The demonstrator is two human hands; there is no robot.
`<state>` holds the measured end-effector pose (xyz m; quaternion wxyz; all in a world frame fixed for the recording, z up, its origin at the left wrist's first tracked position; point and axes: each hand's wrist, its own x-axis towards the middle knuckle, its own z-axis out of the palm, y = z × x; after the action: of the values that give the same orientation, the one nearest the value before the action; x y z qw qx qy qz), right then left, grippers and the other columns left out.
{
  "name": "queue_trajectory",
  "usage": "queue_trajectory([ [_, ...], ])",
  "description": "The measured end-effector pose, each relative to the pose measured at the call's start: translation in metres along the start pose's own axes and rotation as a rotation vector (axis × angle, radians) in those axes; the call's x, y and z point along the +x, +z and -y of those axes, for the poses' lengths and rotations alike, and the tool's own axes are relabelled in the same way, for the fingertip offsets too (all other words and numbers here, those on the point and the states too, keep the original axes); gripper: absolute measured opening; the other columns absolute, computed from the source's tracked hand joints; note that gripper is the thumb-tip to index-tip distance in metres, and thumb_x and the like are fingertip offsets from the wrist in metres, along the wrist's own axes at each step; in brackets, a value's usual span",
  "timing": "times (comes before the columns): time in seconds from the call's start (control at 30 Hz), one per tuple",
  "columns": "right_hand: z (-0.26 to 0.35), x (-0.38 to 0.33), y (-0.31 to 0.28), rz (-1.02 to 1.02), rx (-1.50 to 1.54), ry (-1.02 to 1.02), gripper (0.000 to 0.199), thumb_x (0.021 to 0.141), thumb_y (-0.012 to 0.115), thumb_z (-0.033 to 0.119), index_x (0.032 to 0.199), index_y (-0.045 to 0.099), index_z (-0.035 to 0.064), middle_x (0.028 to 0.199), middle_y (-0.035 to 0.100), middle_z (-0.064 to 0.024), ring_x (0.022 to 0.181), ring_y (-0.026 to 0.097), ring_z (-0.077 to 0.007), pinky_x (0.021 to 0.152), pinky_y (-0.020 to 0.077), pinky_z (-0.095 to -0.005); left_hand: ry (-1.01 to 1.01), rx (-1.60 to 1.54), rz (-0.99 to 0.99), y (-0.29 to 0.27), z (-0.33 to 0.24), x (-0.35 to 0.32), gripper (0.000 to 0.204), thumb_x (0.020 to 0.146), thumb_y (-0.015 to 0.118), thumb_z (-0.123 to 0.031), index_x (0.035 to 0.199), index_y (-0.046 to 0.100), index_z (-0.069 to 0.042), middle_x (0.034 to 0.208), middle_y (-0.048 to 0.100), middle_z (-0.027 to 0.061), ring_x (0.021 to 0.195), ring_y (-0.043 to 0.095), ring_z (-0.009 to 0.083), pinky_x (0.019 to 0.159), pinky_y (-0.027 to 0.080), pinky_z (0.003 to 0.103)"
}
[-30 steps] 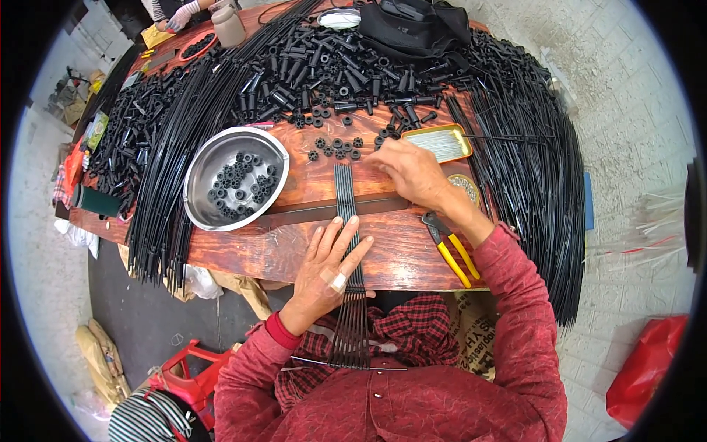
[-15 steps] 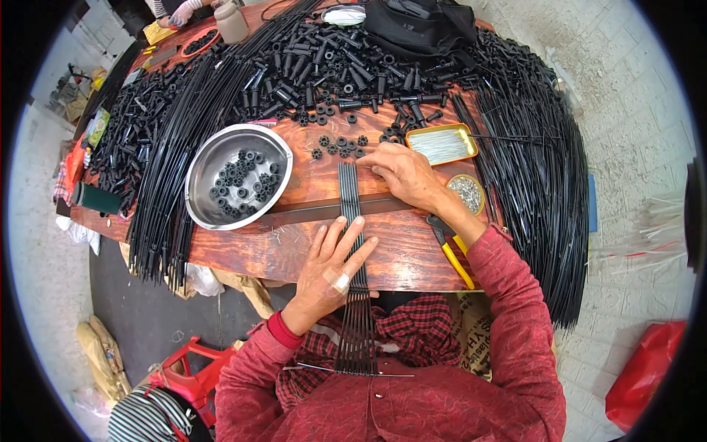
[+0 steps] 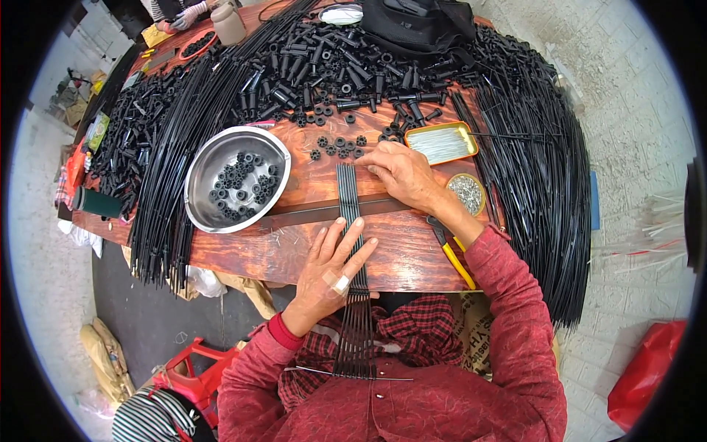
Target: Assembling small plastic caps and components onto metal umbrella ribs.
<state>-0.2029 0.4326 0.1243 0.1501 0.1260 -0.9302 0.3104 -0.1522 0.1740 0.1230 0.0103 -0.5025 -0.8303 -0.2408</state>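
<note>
A flat row of thin black rods point(image 3: 347, 190) runs from the table over its front edge to my lap. Its lower ends fan out beside a thin metal rod point(image 3: 394, 379) lying across my lap. My left hand point(image 3: 329, 269) lies over the row with fingers spread, pressing it near the table edge. A white strip is wrapped on one finger. Just right of the row's far tips, my right hand point(image 3: 401, 173) has its fingers loosely bent. Its fingertips are beside several small black notched rings point(image 3: 340, 146); whether they touch one is hard to see.
A steel bowl point(image 3: 199, 195) holds more black rings. On the right are a yellow tray point(image 3: 473, 149) of pale wires, a round dish point(image 3: 482, 200) of small metal bits and yellow-handled pliers point(image 3: 458, 265). Black tubes point(image 3: 324, 66) and rod bundles point(image 3: 530, 191) are heaped around. Another person's gloved hands point(image 3: 188, 16) work far left.
My hands and the row of rods stay nearly in place. The view has shifted very slightly, and the other person's gloved hands have moved a little.
</note>
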Motion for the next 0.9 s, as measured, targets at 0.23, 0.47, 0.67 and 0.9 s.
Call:
queue_trajectory([
  [0.23,0.004,0.000,0.004,-0.099,-0.009,-0.012,0.012,0.090,0.064,0.008,0.099,0.071,0.0104,0.093,0.064,-0.0088,0.091,0.065,-0.0297,0.076,0.0531,-0.0415,-0.002,-0.012,-0.004,0.000,-0.001,-0.001,0.065,0.080,0.059,0.001,0.142,0.056,-0.016,0.157,0.038,0.0122,0.143,0.036,0.0390,0.115,0.035,0.052],
  [0.47,-0.002,0.004,0.016,-0.112,0.084,0.040,0.013,0.092,0.063,0.006,0.103,0.069,0.0043,0.093,0.063,-0.0098,0.089,0.064,-0.0267,0.079,0.0508,-0.0369,0.006,-0.001,-0.001,0.000,0.001,0.000,0.064,0.080,0.060,0.000,0.142,0.057,-0.017,0.157,0.039,0.0126,0.143,0.036,0.0395,0.115,0.034,0.053],
  [0.67,0.008,0.010,0.026,-0.141,0.167,0.077,0.013,0.094,0.062,0.006,0.105,0.067,0.0038,0.096,0.063,-0.0107,0.091,0.063,-0.0280,0.079,0.0500,-0.0375,-0.001,-0.019,0.003,0.000,-0.001,0.000,0.064,0.080,0.060,0.000,0.142,0.056,-0.017,0.158,0.038,0.0129,0.143,0.036,0.0387,0.115,0.033,0.053],
  [0.9,0.012,0.011,0.028,-0.132,0.113,0.063,0.014,0.095,0.061,0.005,0.107,0.067,0.0051,0.096,0.063,-0.0109,0.093,0.062,-0.0292,0.080,0.0487,-0.0386,-0.004,-0.009,-0.012,-0.001,-0.001,0.000,0.065,0.079,0.060,0.001,0.141,0.058,-0.018,0.157,0.039,0.0134,0.143,0.037,0.0375,0.115,0.034,0.052],
])
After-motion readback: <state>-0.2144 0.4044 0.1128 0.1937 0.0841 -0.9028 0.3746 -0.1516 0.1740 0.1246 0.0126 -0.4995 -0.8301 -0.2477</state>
